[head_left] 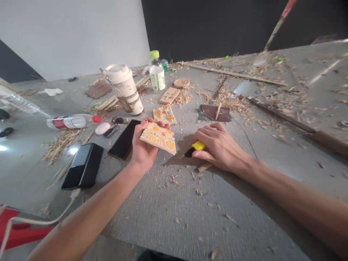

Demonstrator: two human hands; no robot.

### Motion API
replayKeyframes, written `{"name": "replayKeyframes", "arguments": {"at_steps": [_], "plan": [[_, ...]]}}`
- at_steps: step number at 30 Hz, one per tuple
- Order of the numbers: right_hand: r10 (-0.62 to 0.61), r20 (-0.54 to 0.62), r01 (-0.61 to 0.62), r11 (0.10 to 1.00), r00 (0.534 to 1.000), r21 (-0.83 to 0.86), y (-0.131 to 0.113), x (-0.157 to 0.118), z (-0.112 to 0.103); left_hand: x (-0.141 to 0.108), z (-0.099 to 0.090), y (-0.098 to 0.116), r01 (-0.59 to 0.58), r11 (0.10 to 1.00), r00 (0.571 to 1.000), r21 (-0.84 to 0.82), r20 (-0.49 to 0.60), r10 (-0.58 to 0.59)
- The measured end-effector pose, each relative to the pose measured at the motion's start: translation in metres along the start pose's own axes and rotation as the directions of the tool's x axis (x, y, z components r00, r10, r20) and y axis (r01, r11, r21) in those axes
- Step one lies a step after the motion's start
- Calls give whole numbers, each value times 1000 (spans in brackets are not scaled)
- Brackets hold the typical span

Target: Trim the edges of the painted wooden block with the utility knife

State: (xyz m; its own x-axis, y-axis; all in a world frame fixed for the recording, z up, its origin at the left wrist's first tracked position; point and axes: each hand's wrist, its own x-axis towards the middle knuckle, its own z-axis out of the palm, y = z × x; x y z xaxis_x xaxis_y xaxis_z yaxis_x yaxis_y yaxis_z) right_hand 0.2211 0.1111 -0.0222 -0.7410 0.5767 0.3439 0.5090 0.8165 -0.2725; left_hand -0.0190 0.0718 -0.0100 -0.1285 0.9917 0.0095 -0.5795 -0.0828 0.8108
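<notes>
My left hand [145, 150] grips a square wooden tile [159, 137] with a painted orange-and-yellow pattern, held tilted above the table. Under the fingers of my right hand [216, 145], close to the tabletop, is a yellow-and-black carving tool [198, 145]; its thin tip points left and its rear is hidden by the palm. A small wooden stick [204, 166] lies beside my right thumb. Just behind the held tile rests a second patterned tile [164, 114]. Farther back are a carved wooden block [170, 95] and a round wooden piece [181, 83].
A phone [125, 139], a black power bank [83, 166] with a white cable and a lying bottle [73, 121] are on the left. A cup [125, 88] and an upright bottle [157, 74] stand behind. Sandpaper [209, 113] lies ahead of my right hand; shavings litter the table.
</notes>
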Motion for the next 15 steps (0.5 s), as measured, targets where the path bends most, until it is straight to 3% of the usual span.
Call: {"name": "replayKeyframes", "arguments": {"at_steps": [6, 15], "plan": [[15, 2, -15, 1000, 1000, 9, -1, 0, 1, -3, 5, 3, -54, 988, 997, 142, 61, 46], [-82, -7, 82, 995, 997, 51, -7, 0, -5, -4, 3, 2, -46, 992, 997, 114, 70, 38]]}}
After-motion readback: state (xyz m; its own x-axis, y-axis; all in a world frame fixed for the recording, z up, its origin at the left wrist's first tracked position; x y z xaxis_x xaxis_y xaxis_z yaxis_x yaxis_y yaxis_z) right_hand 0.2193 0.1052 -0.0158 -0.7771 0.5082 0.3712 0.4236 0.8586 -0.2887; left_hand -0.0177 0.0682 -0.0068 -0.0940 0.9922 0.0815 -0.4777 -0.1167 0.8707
